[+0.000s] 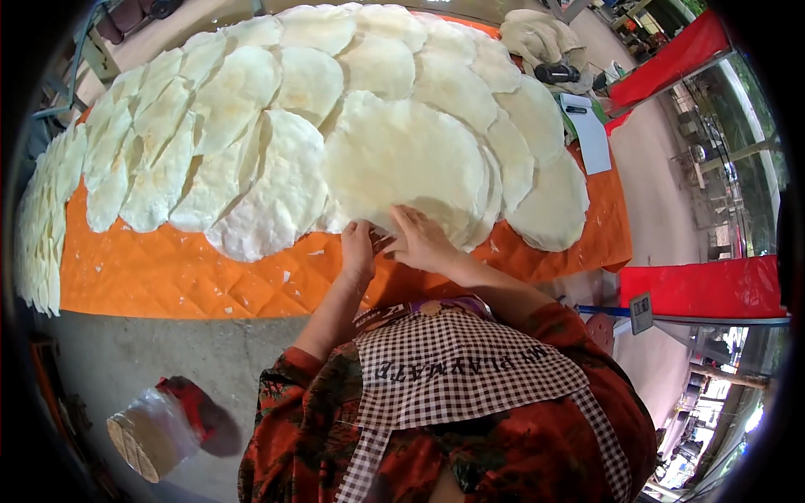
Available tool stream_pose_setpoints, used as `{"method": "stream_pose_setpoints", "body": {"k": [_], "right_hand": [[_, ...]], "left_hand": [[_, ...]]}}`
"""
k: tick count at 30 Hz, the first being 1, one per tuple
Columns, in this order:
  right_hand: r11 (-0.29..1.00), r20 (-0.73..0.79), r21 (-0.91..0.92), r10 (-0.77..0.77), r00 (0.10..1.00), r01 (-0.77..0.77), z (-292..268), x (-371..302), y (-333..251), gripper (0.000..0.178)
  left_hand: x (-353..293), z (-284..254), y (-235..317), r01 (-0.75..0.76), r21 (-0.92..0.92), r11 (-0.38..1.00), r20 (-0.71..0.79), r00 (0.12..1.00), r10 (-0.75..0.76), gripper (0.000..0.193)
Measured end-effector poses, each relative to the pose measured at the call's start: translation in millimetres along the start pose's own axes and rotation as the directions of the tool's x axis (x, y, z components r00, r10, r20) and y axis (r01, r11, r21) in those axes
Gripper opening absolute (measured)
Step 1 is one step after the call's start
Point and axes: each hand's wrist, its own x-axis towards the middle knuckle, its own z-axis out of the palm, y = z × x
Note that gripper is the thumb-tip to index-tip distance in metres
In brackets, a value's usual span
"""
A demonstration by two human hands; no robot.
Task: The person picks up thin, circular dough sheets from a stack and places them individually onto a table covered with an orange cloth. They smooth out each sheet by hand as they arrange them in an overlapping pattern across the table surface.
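Note:
Large, thin, pale cream round flatbread sheets [268, 184] overlap in rows on an orange cloth [193, 272]. In front of me lies the biggest flatbread sheet [402, 159], its near edge at my hands. My left hand [358, 250] is closed, fingertips pinched at that edge. Beside it, my right hand [423, 241] has its fingers stretched onto the sheet, the thumb apart and lower. The two hands almost meet over a small dark gap; what lies between the fingertips is partly hidden.
A clipboard with white paper [591, 142] rests at the table's right, near a crumpled beige cloth [541, 42] with a black object on it. White crumbs dot the orange cloth. A plastic-wrapped brown roll [142, 444] stands on the floor at lower left. Red panels [713, 287] stand at right.

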Motion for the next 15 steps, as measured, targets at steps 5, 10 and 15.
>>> {"method": "stream_pose_setpoints", "body": {"k": [5,10,15], "right_hand": [[0.92,0.048,0.05,0.387,0.921,-0.39,-52.2,79.2,105.9,0.018],[0.984,-0.247,-0.172,-0.002,0.969,-0.041,-195.1,100.5,34.7,0.017],[0.978,-0.357,-0.204,-0.12,0.926,0.048,-83.1,30.3,48.3,0.019]], "left_hand": [[-9.1,29.3,30.8,-0.109,-0.13,0.985,0.041,0.992,0.115,0.019],[9.3,-52.7,2.4,-0.244,0.018,0.97,-0.164,0.956,0.243,0.028],[1.2,-11.1,-2.9,-0.209,0.156,0.965,-0.259,0.935,0.244,0.034]]}}
